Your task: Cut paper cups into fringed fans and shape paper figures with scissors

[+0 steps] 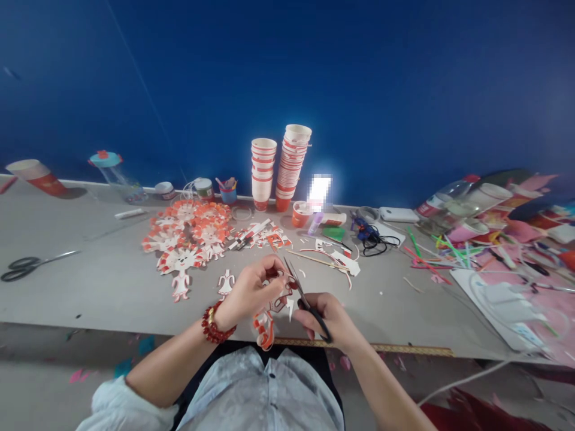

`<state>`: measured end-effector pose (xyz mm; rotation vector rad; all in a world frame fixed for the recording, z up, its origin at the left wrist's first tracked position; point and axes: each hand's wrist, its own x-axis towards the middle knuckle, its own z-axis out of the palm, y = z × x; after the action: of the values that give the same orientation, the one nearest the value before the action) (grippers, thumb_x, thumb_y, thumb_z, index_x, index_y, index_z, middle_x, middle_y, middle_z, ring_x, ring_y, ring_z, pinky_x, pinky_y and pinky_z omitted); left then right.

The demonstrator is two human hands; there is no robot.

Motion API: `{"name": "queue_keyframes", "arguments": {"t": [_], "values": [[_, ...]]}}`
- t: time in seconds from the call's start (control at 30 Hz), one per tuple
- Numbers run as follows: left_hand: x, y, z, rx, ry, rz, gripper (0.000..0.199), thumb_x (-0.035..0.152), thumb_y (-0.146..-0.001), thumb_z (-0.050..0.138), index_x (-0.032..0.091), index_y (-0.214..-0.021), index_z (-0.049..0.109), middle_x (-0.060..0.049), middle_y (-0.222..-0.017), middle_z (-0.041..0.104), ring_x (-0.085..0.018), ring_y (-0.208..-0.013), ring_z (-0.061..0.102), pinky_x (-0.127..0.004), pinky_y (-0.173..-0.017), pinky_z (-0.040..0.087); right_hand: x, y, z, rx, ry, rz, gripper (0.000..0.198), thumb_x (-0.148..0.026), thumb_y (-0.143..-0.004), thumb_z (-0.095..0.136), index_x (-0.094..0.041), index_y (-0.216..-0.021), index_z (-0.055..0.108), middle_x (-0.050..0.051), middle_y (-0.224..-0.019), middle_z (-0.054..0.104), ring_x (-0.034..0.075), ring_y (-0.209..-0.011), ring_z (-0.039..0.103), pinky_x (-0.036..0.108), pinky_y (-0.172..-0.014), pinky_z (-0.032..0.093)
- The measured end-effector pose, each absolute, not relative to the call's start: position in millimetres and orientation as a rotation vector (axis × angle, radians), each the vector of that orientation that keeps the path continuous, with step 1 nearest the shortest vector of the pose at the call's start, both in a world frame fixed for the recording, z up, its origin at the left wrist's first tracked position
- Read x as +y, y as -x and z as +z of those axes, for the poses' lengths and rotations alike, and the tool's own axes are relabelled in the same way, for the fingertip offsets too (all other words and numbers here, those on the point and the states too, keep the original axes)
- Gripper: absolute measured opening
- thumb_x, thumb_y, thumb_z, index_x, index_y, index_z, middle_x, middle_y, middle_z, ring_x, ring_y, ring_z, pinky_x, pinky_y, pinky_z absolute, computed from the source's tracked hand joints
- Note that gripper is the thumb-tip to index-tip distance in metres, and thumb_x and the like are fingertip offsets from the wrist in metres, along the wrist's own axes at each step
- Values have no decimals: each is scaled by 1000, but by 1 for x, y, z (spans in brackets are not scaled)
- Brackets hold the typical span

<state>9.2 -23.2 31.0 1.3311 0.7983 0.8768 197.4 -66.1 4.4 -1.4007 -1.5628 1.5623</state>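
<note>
My left hand (257, 286), a red bead bracelet on its wrist, pinches a small white-and-red paper cutout (284, 294); the fingers hide much of its shape. In my right hand (331, 316) is a pair of scissors (308, 302) with black handles, its blades pointing up beside the cutout. An orange-and-white curled paper strip (264, 330) hangs below the left fingers near the table edge. Left of that hand lies a small white dress-shaped figure (225, 284). Farther left is a pile of orange-and-white paper figures (191, 230).
Two tall stacks of paper cups, a shorter one (263, 173) and a taller one (291, 167), stand against the blue wall. Another pair of scissors (38, 265) lies far left. Paper scraps (345, 261) lie ahead. Bottles, cups and pipe cleaners (449, 251) crowd the right.
</note>
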Motion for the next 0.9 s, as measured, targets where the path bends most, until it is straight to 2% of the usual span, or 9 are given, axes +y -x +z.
{"name": "queue_keyframes", "arguments": {"t": [0.33,0.53,0.7,0.9], "values": [[-26,-11,29,787,-1283,864,11,28,-86,58,18,-83,54,0,-73,60,-11,-54,60,-21,-49,46,-68,-198,2,-1538,1414,1568,40,-48,-73,69,-20,-57,46,-6,-42,46,9,-38,44,20,-40,29],[-27,-9,29,813,-1363,873,8,23,-87,57,16,-84,55,-1,-74,61,-11,-57,61,-21,-52,46,-70,-199,-1,-1583,1373,1570,38,-46,-78,62,-20,-56,46,-5,-40,48,8,-36,41,19,-39,28],[-27,-8,29,791,-1340,863,11,26,-87,58,16,-83,55,0,-69,60,-11,-54,58,-21,-50,46,-70,-200,-4,-1616,1365,1543,39,-46,-79,60,-20,-54,43,-5,-39,47,8,-35,39,19,-38,27],[-25,-7,31,787,-1315,812,16,31,-86,59,16,-83,55,-2,-73,63,-11,-53,59,-22,-49,47,-71,-201,-3,-1641,1426,1500,40,-45,-79,61,-21,-53,41,-6,-38,45,8,-34,37,20,-38,27]]}}
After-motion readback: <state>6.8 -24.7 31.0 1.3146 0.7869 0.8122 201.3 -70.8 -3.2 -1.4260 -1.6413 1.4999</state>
